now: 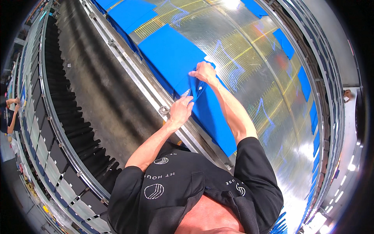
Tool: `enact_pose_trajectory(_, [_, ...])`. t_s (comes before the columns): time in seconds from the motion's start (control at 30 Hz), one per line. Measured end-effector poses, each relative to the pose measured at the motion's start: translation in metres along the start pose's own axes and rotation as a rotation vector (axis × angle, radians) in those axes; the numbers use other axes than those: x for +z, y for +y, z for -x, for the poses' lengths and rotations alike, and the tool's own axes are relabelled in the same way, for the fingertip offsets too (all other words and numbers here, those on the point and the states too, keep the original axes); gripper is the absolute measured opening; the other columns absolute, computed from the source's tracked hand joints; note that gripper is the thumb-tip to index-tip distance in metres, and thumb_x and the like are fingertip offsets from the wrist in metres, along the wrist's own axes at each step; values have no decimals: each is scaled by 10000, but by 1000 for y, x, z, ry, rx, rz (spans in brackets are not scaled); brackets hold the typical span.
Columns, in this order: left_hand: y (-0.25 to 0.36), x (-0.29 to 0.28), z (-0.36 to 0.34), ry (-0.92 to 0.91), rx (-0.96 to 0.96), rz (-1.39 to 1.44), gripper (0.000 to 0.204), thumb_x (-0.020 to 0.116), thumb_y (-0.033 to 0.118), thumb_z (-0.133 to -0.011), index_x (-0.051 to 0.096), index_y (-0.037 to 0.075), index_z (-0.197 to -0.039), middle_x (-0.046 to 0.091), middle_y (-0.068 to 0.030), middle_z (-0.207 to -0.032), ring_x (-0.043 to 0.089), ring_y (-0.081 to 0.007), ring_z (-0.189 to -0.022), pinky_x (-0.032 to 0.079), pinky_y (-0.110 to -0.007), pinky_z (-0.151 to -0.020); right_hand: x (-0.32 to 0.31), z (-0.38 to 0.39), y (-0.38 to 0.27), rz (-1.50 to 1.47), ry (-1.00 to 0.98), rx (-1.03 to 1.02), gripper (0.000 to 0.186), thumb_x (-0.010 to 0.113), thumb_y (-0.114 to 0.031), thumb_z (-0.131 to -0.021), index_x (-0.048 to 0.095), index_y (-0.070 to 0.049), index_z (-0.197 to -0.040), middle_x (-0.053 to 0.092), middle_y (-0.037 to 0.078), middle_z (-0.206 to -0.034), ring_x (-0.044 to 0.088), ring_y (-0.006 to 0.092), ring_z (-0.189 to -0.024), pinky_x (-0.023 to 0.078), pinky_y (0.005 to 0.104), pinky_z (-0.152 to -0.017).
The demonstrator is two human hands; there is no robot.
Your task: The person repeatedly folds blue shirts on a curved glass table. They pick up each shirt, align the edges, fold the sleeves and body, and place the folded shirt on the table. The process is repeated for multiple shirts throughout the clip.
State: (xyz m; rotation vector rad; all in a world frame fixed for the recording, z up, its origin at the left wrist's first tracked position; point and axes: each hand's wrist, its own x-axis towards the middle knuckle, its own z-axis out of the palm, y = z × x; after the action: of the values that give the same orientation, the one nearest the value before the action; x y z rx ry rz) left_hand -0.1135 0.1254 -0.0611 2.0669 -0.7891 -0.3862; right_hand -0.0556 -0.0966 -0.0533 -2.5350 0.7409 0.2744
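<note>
A blue fabric piece (pixel 169 50) lies along the near edge of a long metal table (pixel 198 23) printed with yellow lines and blue outlines. My right hand (pixel 204 72) is closed on the fabric and pulls up a creased fold. A small white spot, perhaps a tag, shows on that fold. My left hand (pixel 181 112) is beside the same fold at the table edge, its thumb and fingers drawn together against the blue fabric. A small pale sliver shows just above the left fingers; its kind is unclear.
A metal rail (pixel 132 74) with round fittings runs along the table's near side. Left across the dark floor (pixel 83 78), black pieces (pixel 64 93) hang from another long table. More blue pieces (pixel 304 84) line the far edge. A person (pixel 9 115) works at the far left.
</note>
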Motion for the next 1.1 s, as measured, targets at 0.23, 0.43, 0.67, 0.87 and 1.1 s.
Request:
enact_pose_trajectory(0.23, [7,8,14,-18,9,76,326,681,105,-868,646,-65,-1143,672,-215,-901,658,-361,-798,524,-426,-747,-4,12,59,-753,12,134,186,721,-206,-802,732,-49,-900,712,92,-795,674,211,-667,540,347,-585])
enact_pose_trajectory(0.43, [20,33,39,-168,19,-41,250,647,116,-872,672,-14,-1084,677,-182,-894,667,-364,-806,524,-464,-728,-8,94,131,-977,83,420,145,711,-169,-841,699,-34,-892,639,36,-703,591,121,-573,462,269,-489])
enact_pose_trajectory(0.67, [26,58,54,-227,-3,-85,129,602,158,-910,623,55,-986,658,-173,-949,647,-422,-857,515,-534,-737,-1,113,148,-512,486,380,236,686,-192,-802,691,-22,-966,707,149,-829,692,290,-774,548,413,-737])
enact_pose_trajectory(0.87, [26,62,54,-212,34,-111,121,611,155,-906,592,59,-976,648,-163,-930,640,-421,-840,514,-517,-716,17,82,129,-326,487,7,278,705,-275,-789,676,-48,-947,675,172,-959,640,354,-930,509,477,-780])
enact_pose_trajectory(1.1, [37,63,64,-156,16,-162,169,624,123,-891,511,50,-993,628,-170,-866,623,-411,-812,470,-517,-694,14,52,135,-310,387,112,175,725,-174,-729,709,-47,-848,688,126,-736,670,278,-731,521,431,-713])
